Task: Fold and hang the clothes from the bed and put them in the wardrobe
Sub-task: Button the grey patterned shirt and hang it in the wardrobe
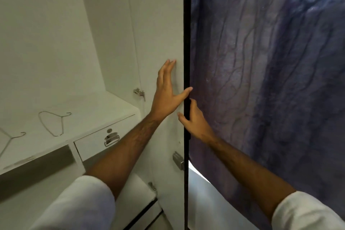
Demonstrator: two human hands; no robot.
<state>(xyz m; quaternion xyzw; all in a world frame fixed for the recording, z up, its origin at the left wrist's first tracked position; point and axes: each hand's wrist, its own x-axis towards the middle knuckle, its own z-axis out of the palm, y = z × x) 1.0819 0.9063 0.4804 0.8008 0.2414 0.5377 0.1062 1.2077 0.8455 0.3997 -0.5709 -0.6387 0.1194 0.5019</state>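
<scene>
The white wardrobe stands open, its right door (160, 24) swung out edge-on toward me with a black edge strip. My left hand (167, 91) lies flat with straight fingers on the door's inner face, the thumb reaching over the black edge. My right hand (194, 119) grips that edge lower down, thumb on the inner side and fingers curled behind the door. Two wire hangers (54, 123) (10, 141) lie on the white shelf (89, 106) inside. No clothes are in view.
A dark blue curtain (270, 80) hangs right behind the door on the right. Below the shelf sits a drawer with a metal handle (111, 139). A hinge (139, 92) and a metal latch (178, 160) are fixed to the door.
</scene>
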